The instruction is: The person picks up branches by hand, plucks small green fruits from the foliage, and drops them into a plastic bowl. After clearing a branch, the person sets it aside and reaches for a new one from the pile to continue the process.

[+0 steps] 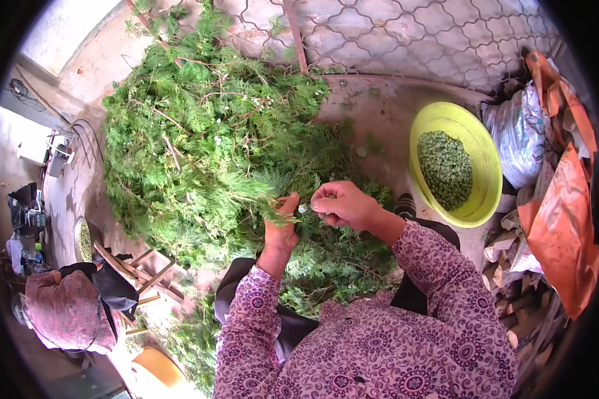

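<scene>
A concrete-like floor [386, 126] is largely covered by a heap of green branches [199, 133], by which the worker's lap is reached. Near its lower edge, over the greenery, a leafy sprig [249, 189] is gripped in the left hand [281, 229]. The fingers of the right hand [345, 205] are curled together just beside it; whether anything is pinched there cannot be told. To the right, small green berries [444, 169] are held in a yellow basin [489, 169], which is flanked by a white sack [520, 136] and orange sheeting [562, 219]. The far side is bounded by wire mesh [406, 40]. At left, another person [66, 312] is seen near a wooden frame [156, 272], with an orange tub [158, 368] nearby.
</scene>
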Demonstrator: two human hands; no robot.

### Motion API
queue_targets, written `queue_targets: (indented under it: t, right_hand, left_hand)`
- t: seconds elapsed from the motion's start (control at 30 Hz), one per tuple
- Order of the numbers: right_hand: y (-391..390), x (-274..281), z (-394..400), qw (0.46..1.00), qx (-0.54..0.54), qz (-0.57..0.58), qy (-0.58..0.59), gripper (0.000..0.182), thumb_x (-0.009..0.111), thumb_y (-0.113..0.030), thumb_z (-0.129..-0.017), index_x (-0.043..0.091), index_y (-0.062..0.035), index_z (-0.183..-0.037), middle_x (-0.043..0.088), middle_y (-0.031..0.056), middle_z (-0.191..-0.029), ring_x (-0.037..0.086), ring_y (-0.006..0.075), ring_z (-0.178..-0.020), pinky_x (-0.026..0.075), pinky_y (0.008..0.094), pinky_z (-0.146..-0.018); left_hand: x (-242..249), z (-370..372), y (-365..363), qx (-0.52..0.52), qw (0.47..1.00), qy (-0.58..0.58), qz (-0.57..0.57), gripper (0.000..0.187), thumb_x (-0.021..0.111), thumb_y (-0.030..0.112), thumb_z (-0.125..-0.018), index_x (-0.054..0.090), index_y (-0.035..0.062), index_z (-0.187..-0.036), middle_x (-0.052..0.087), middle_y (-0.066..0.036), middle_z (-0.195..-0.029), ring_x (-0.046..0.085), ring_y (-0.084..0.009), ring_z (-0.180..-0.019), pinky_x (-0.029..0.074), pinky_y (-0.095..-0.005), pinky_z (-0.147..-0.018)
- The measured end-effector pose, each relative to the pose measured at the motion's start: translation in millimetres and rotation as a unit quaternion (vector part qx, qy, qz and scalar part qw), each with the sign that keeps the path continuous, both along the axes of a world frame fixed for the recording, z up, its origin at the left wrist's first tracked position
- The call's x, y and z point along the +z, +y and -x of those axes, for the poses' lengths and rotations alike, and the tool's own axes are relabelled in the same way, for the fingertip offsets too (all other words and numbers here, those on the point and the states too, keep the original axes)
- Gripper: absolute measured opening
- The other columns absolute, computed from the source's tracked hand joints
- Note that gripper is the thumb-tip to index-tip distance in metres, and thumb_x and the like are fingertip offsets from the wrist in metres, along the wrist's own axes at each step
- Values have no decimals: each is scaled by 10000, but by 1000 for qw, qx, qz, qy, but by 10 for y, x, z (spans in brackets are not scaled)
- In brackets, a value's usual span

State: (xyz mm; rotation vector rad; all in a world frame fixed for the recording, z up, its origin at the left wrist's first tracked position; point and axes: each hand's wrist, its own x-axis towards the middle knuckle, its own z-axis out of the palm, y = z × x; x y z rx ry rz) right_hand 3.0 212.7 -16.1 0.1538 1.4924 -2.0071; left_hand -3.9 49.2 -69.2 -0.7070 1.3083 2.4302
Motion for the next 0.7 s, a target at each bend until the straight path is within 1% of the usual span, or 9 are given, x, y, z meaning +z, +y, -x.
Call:
queue_targets:
  t: [0.07,0.2,0.3,0.43,0.5,0.53,0.6,0.63,0.7]
  right_hand:
    - [-34,-42,1,999,12,-38,21,203,603,-181,-791,535,-1,-856,504,7,-620,454,64,-478,345,197,-416]
    - [-109,-53,-29,980,54,-165,99,188,608,-171,-790,539,1,-822,518,20,-619,484,69,-470,371,215,-423]
    - [-115,-94,-33,968,36,-192,158,178,607,-153,-787,541,11,-807,521,23,-605,500,72,-470,373,220,-423]
    - [-105,-72,-22,969,56,-183,156,153,594,-123,-787,537,15,-814,514,22,-588,491,70,-464,368,220,-420]
    - [-80,-52,-40,979,23,-116,167,141,597,-121,-761,555,10,-791,523,26,-562,505,90,-440,377,232,-412]
    - [-73,-17,-54,979,25,-117,166,141,597,-121,-761,555,10,-791,523,26,-562,505,90,-440,377,232,-412]
    - [-66,62,-67,988,41,-13,146,114,561,-106,-782,538,0,-817,523,25,-602,492,87,-458,351,211,-406]
    - [-64,56,-56,988,45,-13,147,114,561,-106,-782,538,0,-817,523,25,-602,492,87,-458,351,211,-406]
    - [-57,21,-71,987,0,157,34,98,520,-91,-802,514,-13,-862,529,33,-667,489,81,-496,320,193,-398]
  left_hand:
    - [-155,3,-7,-10,996,63,58,110,662,89,-746,577,27,-779,572,-31,-721,517,-95,-627,416,-243,-554]
    - [-121,-16,56,-2,994,59,87,104,659,77,-747,574,26,-779,577,-31,-767,513,-84,-638,415,-239,-550]
    - [-84,-39,83,0,996,62,71,122,637,89,-772,578,10,-843,592,-42,-744,547,-123,-614,445,-260,-537]
    - [-13,-40,38,-36,995,60,65,120,618,94,-785,574,6,-855,594,-60,-771,557,-143,-623,457,-279,-547]
    - [86,-52,50,-52,999,8,4,113,599,102,-799,569,13,-862,590,-71,-792,559,-153,-636,459,-296,-562]
    - [68,-38,42,-50,999,7,4,113,599,102,-799,569,13,-862,590,-71,-792,559,-153,-636,459,-296,-562]
    - [53,-6,26,-37,999,-20,8,73,580,88,-799,566,28,-837,567,-47,-758,516,-129,-640,430,-287,-558]
    - [79,-9,31,-33,999,-19,8,73,580,88,-799,566,28,-837,567,-47,-758,516,-129,-640,430,-287,-558]
    - [144,-39,61,-41,999,-22,-8,90,598,110,-795,567,35,-834,561,-34,-760,505,-131,-686,423,-313,-606]
